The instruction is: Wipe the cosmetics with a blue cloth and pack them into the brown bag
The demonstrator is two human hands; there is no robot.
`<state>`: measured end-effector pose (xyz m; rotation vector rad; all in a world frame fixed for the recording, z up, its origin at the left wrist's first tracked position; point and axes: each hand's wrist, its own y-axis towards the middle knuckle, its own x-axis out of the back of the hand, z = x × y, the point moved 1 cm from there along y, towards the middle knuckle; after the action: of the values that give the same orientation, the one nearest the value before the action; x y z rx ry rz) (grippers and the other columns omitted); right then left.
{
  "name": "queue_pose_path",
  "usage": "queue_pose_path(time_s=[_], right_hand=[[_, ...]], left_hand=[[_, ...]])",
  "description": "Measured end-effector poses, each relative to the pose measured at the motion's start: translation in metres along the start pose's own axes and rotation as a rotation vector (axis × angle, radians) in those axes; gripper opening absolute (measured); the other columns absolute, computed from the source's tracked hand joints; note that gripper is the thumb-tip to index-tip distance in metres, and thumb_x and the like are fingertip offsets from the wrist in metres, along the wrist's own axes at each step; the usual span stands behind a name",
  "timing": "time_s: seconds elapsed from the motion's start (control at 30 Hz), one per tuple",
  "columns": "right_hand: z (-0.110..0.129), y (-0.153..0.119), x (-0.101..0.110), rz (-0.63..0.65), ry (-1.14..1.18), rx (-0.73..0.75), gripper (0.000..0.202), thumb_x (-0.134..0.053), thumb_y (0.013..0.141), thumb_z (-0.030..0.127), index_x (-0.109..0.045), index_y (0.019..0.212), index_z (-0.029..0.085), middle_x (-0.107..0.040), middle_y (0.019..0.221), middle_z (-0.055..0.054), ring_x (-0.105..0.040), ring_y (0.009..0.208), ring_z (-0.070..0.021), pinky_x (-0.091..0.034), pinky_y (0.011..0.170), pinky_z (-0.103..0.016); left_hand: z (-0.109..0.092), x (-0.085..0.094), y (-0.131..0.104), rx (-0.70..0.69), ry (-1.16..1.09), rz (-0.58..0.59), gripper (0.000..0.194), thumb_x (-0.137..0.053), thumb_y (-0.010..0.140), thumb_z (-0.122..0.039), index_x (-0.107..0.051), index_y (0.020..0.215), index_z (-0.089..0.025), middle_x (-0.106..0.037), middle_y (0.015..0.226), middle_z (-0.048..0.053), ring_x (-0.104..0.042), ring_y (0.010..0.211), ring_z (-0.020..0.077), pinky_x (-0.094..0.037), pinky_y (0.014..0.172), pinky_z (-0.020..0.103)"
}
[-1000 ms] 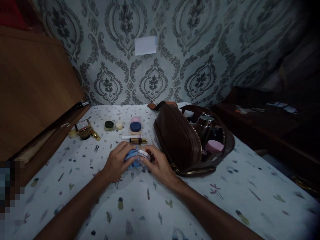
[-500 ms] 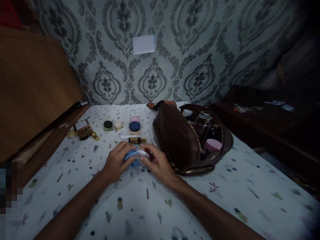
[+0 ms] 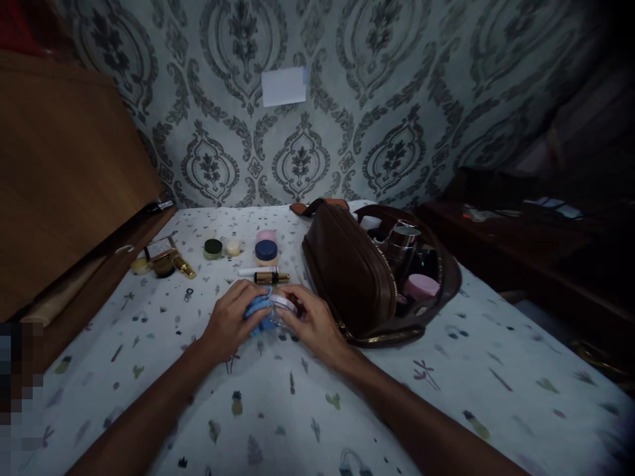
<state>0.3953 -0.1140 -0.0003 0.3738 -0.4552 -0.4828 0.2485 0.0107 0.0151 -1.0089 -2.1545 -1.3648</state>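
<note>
My left hand (image 3: 237, 316) is closed on a crumpled blue cloth (image 3: 261, 307), pressing it against the side of a small round jar with a white rim (image 3: 283, 305). Fingers and thumb of my right hand (image 3: 313, 324) grip that jar from the other side; part of it is hidden by the fingers. Just beyond the hands lie a gold-and-black tube (image 3: 271, 278) and a white tube (image 3: 255, 271). To the right stands a brown cosmetics bag (image 3: 347, 264), unzipped, with a pink-lidded jar (image 3: 421, 287) and a silver-capped bottle (image 3: 404, 238) inside.
Farther back sit a blue-lidded jar (image 3: 266, 250), a pink jar (image 3: 266, 235), a dark green-lidded jar (image 3: 213, 248) and a cream jar (image 3: 233, 248). A compact (image 3: 161, 248) and a gold tube (image 3: 185, 266) lie at left, near a wooden panel (image 3: 74, 165).
The view has shifted very slightly. Both hands keep the same hold on the cloth and the jar, with hardly any visible movement.
</note>
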Motion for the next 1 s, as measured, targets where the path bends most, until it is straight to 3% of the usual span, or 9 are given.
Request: queue_pose_path(time_s=[0.13,0.27,0.37,0.47,0.63,0.83,1.0], right_hand=[[-0.008,0.001,-0.003,-0.031,0.081,-0.052,0.023,-0.062,0.087,0.036,-0.061,0.102,0.019,-0.063,0.091,-0.002,-0.058,0.083,-0.0165,-0.045,0.073,-0.027],[-0.007,0.000,-0.004,0.002,0.042,-0.085,0.024,-0.062,0.085,0.035,-0.059,0.103,0.019,-0.060,0.084,0.000,-0.056,0.077,-0.0157,-0.045,0.070,-0.026],[-0.001,0.000,-0.001,0.015,-0.026,-0.070,0.033,-0.065,0.083,0.035,-0.058,0.111,0.020,-0.062,0.091,-0.002,-0.058,0.082,-0.0176,-0.046,0.074,-0.029],[0.003,0.000,0.001,0.022,-0.028,-0.035,0.026,-0.062,0.086,0.033,-0.061,0.108,0.021,-0.066,0.098,-0.003,-0.060,0.089,-0.0186,-0.045,0.079,-0.029],[-0.006,0.000,-0.002,-0.014,0.083,-0.077,0.025,-0.061,0.088,0.039,-0.061,0.104,0.020,-0.065,0.092,-0.002,-0.058,0.082,-0.0164,-0.046,0.073,-0.027],[-0.007,0.000,-0.003,0.015,0.026,-0.124,0.028,-0.064,0.084,0.038,-0.058,0.106,0.020,-0.061,0.084,0.000,-0.057,0.078,-0.0162,-0.046,0.072,-0.028],[0.004,0.001,0.003,0.034,-0.066,-0.019,0.031,-0.064,0.086,0.038,-0.062,0.112,0.021,-0.068,0.107,-0.007,-0.062,0.098,-0.0227,-0.047,0.088,-0.036]], left_hand=[[0.006,0.000,0.000,0.065,-0.022,0.036,0.030,-0.056,0.095,-0.033,-0.059,0.121,-0.020,-0.063,0.106,0.008,-0.061,0.099,0.0214,-0.051,0.086,0.034],[0.005,0.000,0.001,0.005,-0.002,-0.014,0.019,-0.055,0.096,-0.030,-0.064,0.107,-0.019,-0.062,0.093,0.006,-0.061,0.089,0.0192,-0.051,0.079,0.031],[0.001,0.000,0.001,-0.046,0.003,-0.028,0.014,-0.056,0.095,-0.029,-0.064,0.099,-0.018,-0.061,0.090,0.006,-0.060,0.087,0.0184,-0.050,0.077,0.030],[0.000,0.000,0.000,-0.018,-0.006,0.000,0.017,-0.055,0.096,-0.030,-0.063,0.107,-0.019,-0.062,0.095,0.006,-0.061,0.091,0.0189,-0.051,0.079,0.031],[0.007,0.000,0.000,0.035,-0.015,0.029,0.029,-0.055,0.095,-0.033,-0.059,0.121,-0.020,-0.063,0.102,0.008,-0.062,0.095,0.0207,-0.052,0.082,0.033],[0.004,-0.001,0.000,-0.018,-0.048,-0.042,0.014,-0.056,0.095,-0.026,-0.065,0.102,-0.019,-0.062,0.092,0.006,-0.061,0.087,0.0183,-0.051,0.077,0.030],[-0.003,0.000,0.001,-0.056,-0.085,-0.041,0.013,-0.055,0.095,-0.025,-0.067,0.098,-0.018,-0.063,0.093,0.007,-0.061,0.087,0.0174,-0.050,0.077,0.029]])
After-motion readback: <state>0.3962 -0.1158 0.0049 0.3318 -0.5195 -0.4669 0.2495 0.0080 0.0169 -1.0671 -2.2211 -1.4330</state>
